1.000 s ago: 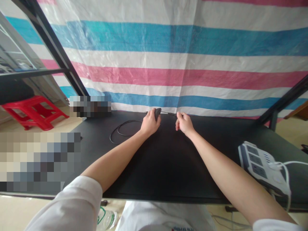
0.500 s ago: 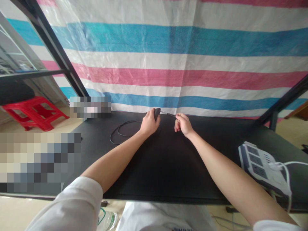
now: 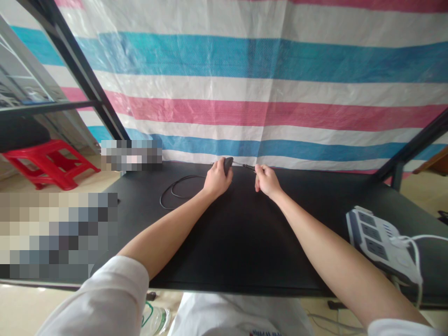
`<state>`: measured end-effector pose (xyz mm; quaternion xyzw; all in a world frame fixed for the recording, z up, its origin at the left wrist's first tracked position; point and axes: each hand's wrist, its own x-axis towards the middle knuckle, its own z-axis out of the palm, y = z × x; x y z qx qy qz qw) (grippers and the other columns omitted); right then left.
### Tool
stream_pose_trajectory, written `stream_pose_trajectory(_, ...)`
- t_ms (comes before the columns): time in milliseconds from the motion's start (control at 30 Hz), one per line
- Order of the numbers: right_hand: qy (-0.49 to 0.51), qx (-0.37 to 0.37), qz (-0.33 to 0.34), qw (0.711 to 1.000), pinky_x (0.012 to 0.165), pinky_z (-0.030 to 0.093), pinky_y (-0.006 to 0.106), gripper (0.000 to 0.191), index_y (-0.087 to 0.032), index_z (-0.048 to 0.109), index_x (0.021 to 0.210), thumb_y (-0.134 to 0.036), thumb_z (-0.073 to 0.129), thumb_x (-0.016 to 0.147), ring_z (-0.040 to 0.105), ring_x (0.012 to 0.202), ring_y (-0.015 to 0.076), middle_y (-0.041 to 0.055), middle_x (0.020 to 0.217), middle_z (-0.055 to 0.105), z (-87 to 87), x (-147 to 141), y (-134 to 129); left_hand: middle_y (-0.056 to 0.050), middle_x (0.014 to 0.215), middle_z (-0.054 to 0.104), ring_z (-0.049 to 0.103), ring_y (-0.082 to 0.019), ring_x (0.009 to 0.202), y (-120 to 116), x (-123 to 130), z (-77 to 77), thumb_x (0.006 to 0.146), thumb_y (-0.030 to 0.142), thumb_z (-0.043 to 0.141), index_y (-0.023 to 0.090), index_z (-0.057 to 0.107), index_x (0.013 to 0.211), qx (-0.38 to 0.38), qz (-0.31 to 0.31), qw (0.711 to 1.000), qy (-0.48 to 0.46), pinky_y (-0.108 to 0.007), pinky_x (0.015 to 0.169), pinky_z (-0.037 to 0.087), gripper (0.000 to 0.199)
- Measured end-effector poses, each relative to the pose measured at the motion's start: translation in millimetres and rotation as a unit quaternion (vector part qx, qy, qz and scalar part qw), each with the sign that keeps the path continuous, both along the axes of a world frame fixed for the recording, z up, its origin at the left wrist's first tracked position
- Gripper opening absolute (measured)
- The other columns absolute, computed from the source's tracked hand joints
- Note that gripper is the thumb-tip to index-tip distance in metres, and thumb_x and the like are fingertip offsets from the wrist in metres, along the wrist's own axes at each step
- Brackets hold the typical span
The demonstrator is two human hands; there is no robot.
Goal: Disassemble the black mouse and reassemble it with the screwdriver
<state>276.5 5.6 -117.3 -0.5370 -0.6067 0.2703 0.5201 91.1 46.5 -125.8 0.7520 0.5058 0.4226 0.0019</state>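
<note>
Over the far half of the black table (image 3: 224, 242), my left hand (image 3: 217, 177) is closed around a black computer mouse (image 3: 228, 164), tilted with its underside turned to the right. A thin black cable (image 3: 171, 190) lies in loops on the tabletop to the left of that hand. My right hand (image 3: 266, 179) is closed on the dark handle of a screwdriver (image 3: 248, 166). Its slim metal shaft points left and reaches the mouse. The exact spot where the tip meets the mouse is too small to make out.
A white power strip (image 3: 380, 240) with plugged-in white cables sits at the table's right side. Striped plastic sheeting (image 3: 245, 88) hangs behind the table. Black metal posts (image 3: 105, 112) rise at both sides. A red stool (image 3: 52, 163) stands on the floor at left. Blurred patches cover things on the left.
The fingers of my right hand have curled further around the screwdriver handle, and the hand has turned slightly. My left hand and the mouse stay in place.
</note>
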Motion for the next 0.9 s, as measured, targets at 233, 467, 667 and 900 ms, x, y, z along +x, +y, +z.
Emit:
stream_pose_trajectory(233, 0.008, -0.02, -0.017, 1.0, 0.041, 0.036, 0.025, 0.068, -0.023, 0.048, 0.058, -0.085, 0.036, 0.082, 0.046, 0.029, 0.0123, -0.0027, 0.029, 0.041, -5.1, -0.3, 4.8, -0.02, 0.118, 0.067, 0.068, -0.031, 0.105, 0.9, -0.5, -0.8, 0.089, 0.031, 0.051, 0.01, 0.052, 0.128, 0.01, -0.016, 1.0, 0.01, -0.045, 0.093, 0.054, 0.044)
stream_pose_trajectory(467, 0.142, -0.032, 0.073, 0.987, 0.032, 0.026, 0.022, 0.037, -0.024, 0.045, 0.072, -0.058, 0.055, 0.081, 0.041, 0.028, 0.0109, -0.0105, 0.034, 0.037, -1.3, 0.8, 1.5, -0.02, 0.118, 0.068, 0.069, -0.031, 0.103, -0.7, 0.5, -0.1, 0.089, 0.031, 0.052, 0.01, 0.052, 0.128, 0.009, -0.02, 1.0, 0.012, -0.043, 0.091, 0.055, 0.044)
stream_pose_trajectory(667, 0.174, -0.027, 0.083, 0.981, 0.032, 0.027, 0.019, 0.032, -0.026, 0.037, 0.079, -0.047, 0.06, 0.079, 0.041, 0.03, 0.0093, -0.0141, 0.041, 0.04, -1.3, 5.1, 2.4, -0.02, 0.119, 0.067, 0.07, -0.03, 0.101, -3.0, 0.5, -0.5, 0.09, 0.031, 0.052, 0.01, 0.051, 0.129, 0.01, -0.019, 0.999, 0.025, -0.042, 0.088, 0.056, 0.044)
stream_pose_trajectory(900, 0.142, -0.006, 0.046, 0.989, 0.031, 0.026, 0.021, 0.044, -0.026, 0.035, 0.073, -0.06, 0.062, 0.081, 0.036, 0.027, 0.0083, -0.0135, 0.038, 0.036, -1.4, 5.3, 4.8, -0.02, 0.116, 0.068, 0.07, -0.03, 0.099, -1.5, -0.4, -3.5, 0.089, 0.03, 0.052, 0.01, 0.051, 0.128, 0.032, -0.028, 0.999, 0.029, -0.042, 0.087, 0.056, 0.044)
